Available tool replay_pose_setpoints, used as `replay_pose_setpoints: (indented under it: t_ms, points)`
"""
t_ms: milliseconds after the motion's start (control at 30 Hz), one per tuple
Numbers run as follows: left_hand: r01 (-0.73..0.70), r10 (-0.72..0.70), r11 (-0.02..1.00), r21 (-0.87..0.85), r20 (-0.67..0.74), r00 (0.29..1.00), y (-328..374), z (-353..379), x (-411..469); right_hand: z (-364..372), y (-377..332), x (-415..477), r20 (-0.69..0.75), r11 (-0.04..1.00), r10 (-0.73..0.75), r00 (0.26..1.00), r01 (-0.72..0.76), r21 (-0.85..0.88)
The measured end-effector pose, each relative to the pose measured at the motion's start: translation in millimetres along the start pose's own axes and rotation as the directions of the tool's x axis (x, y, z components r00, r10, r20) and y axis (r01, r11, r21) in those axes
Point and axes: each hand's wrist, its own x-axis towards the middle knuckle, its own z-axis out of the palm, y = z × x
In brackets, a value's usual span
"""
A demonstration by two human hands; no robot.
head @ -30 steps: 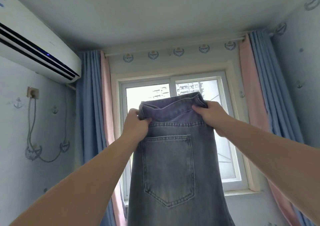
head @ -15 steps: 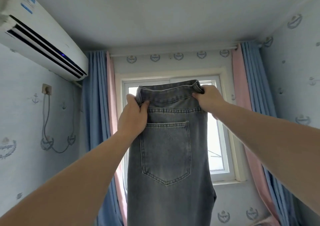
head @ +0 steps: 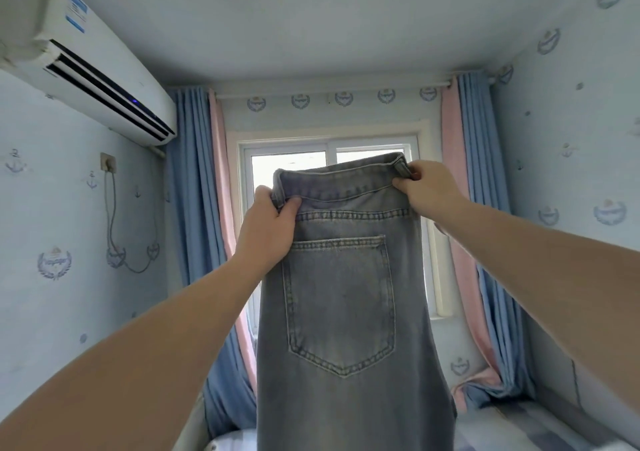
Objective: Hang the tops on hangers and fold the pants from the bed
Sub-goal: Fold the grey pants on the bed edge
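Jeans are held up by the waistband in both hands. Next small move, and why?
Probably lower the jeans onto the bed: left hand and right hand pinch the waistband ends, they hang straight, seemingly halved lengthwise, one back pocket showing.

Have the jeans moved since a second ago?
Yes. Against the window, the jeans now sit slightly higher, waistband near the top of the glass, and nearer its right frame.
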Motion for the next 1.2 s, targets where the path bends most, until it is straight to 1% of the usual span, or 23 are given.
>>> replay_pose_setpoints:
  t_ms: [167, 267, 367, 567, 733, 800, 867, 933, 1033, 1100, 1133, 1200]
  points:
    - [0.051, -0.05, 0.998, -0.027, 0.033, 0.998, 8.8, -13.3, -21.5, -11.0, -15.5, -16.7, 0.023, 0.999, 0.032, 0.999, -0.032, -0.006]
    - [0.092, -0.089, 0.995, -0.045, 0.062, 0.994, -1.9, -15.1, -37.1, -2.4, -10.0, -25.5, 0.051, 0.998, 0.067, 0.996, -0.067, -0.011]
    - [0.152, -0.144, 0.986, -0.073, 0.1, 0.985, -24.6, -12.7, -52.1, 15.8, 7.3, -36.5, 0.113, 0.993, 0.116, 0.987, -0.114, -0.022]
    - [0.284, -0.261, 0.955, -0.087, 0.214, 0.941, -109.3, 1.0, -90.8, 87.6, 72.5, -70.7, 0.226, 0.974, 0.224, 0.948, -0.212, -0.075]
    - [0.397, -0.361, 0.917, -0.042, 0.34, 0.869, -227.2, 26.9, -121.2, 185.0, 156.0, -101.9, 0.335, 0.948, 0.317, 0.887, -0.289, -0.131]
    - [0.461, -0.423, 0.887, -0.005, 0.388, 0.819, -289.2, 43.7, -134.5, 234.5, 200.7, -113.0, 0.383, 0.927, 0.375, 0.844, -0.334, -0.171]
    - [0.551, -0.507, 0.834, 0.026, 0.428, 0.748, -359.0, 67.7, -149.4, 289.0, 254.1, -126.2, 0.429, 0.896, 0.444, 0.787, -0.385, -0.221]
    - [0.665, -0.6, 0.747, 0.034, 0.465, 0.651, -435.2, 98.5, -167.2, 346.6, 316.3, -142.3, 0.455, 0.853, 0.521, 0.722, -0.43, -0.295]
    - [0.793, -0.723, 0.599, 0.109, 0.498, 0.478, -550.8, 149.3, -210.0, 430.3, 414.1, -185.1, 0.472, 0.783, 0.618, 0.628, -0.443, -0.436]
    - [0.853, -0.79, 0.496, 0.16, 0.491, 0.368, -625.8, 181.0, -243.8, 483.0, 475.9, -218.3, 0.452, 0.735, 0.667, 0.593, -0.424, -0.529]
    - [0.873, -0.818, 0.452, 0.182, 0.475, 0.324, -661.9, 195.7, -259.9, 507.8, 504.9, -234.7, 0.442, 0.718, 0.682, 0.583, -0.417, -0.558]
    - [0.897, -0.87, 0.382, 0.222, 0.414, 0.268, -732.1, 223.1, -290.8, 556.6, 563.5, -268.3, 0.446, 0.706, 0.698, 0.561, -0.434, -0.56]
